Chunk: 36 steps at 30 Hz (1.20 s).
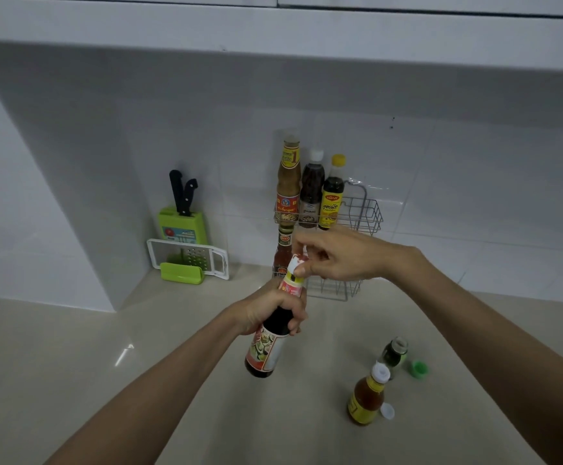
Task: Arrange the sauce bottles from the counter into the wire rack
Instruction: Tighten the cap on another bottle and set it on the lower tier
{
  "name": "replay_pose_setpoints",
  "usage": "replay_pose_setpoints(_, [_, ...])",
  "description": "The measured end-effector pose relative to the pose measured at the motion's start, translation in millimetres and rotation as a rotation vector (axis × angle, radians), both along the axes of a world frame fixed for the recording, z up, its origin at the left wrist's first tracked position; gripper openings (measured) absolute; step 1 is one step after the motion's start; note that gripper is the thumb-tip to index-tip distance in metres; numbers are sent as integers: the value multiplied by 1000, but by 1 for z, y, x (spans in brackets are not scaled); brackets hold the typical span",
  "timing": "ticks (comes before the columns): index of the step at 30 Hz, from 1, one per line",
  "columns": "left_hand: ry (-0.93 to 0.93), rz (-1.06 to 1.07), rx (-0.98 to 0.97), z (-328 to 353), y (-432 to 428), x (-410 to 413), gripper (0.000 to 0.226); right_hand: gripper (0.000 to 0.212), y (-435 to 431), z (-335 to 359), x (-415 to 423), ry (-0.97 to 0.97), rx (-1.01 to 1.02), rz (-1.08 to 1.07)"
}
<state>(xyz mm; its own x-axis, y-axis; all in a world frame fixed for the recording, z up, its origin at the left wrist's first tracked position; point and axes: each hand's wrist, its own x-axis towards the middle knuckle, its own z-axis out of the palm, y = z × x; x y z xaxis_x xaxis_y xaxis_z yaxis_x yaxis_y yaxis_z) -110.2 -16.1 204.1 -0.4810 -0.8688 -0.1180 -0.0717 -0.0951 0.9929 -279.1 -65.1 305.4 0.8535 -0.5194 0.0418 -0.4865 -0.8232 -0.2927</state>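
Note:
My left hand (266,310) grips a dark sauce bottle (266,350) by its neck, holding it tilted above the counter. My right hand (337,256) pinches the red and white cap (298,261) of that bottle. The two-tier wire rack (367,213) hangs on the wall behind. Its upper tier holds three bottles: a tan one (288,182), a dark one (312,189) and a yellow-capped one (333,193). A red sauce bottle (283,253) stands in the lower tier. On the counter to the right stand an amber bottle (367,397) and a small green bottle (395,352).
A loose green cap (419,368) and a clear cap (388,411) lie by the counter bottles. A green knife block (181,223) with two knives and a white grater (189,256) stand at the back left. A white wall panel juts out on the left.

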Motion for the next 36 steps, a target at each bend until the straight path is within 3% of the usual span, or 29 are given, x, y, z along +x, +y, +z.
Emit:
replay_pose_setpoints(6, [-30, -313, 97, 14, 3, -1, 12, 42, 7, -26, -7, -2, -494, 87])
replay_pose_setpoints(8, [-120, -138, 43, 12, 5, -7, 13, 40, 10, -33, 0, -105, -445, -34])
replay_pose_setpoints(10, [-328, 241, -59, 4, 4, -13, 12, 39, 11, -42, 7, -99, -362, -273])
replay_pose_setpoints(12, [-638, 529, -224, -5, 3, -15, 12, 28, 13, -57, 11, 2, -473, -346])
replay_pose_setpoints(13, [-681, 542, -255, -9, 3, -14, 12, 16, 16, -63, 11, 33, -535, -322])
replay_pose_setpoints(19, [-220, -11, -86, 9, 6, 2, 20, 43, 23, -39, 7, -68, -557, -71])
replay_pose_setpoints(21, [-202, 11, -63, 10, 6, -3, 17, 39, 16, -36, 4, -106, -636, -75])
replay_pose_setpoints(23, [-284, 269, -88, 5, 6, -13, 15, 44, 14, -42, 8, -115, -664, -233])
replay_pose_setpoints(25, [-427, 494, -159, -1, 4, -18, 12, 47, 16, -50, 16, -34, -588, -381])
replay_pose_setpoints(26, [-460, 500, -161, -1, 4, -17, 12, 45, 17, -53, 16, -7, -534, -396])
replay_pose_setpoints(32, [-116, -156, 41, 11, 12, 3, 12, 48, 16, -31, 2, 18, -442, 40])
replay_pose_setpoints(34, [-93, -184, 37, 14, 14, -1, 14, 48, 13, -28, 4, 27, -481, 51])
replay_pose_setpoints(36, [-101, -4, 31, 12, 14, -8, 15, 51, 12, -31, 9, -17, -498, -63])
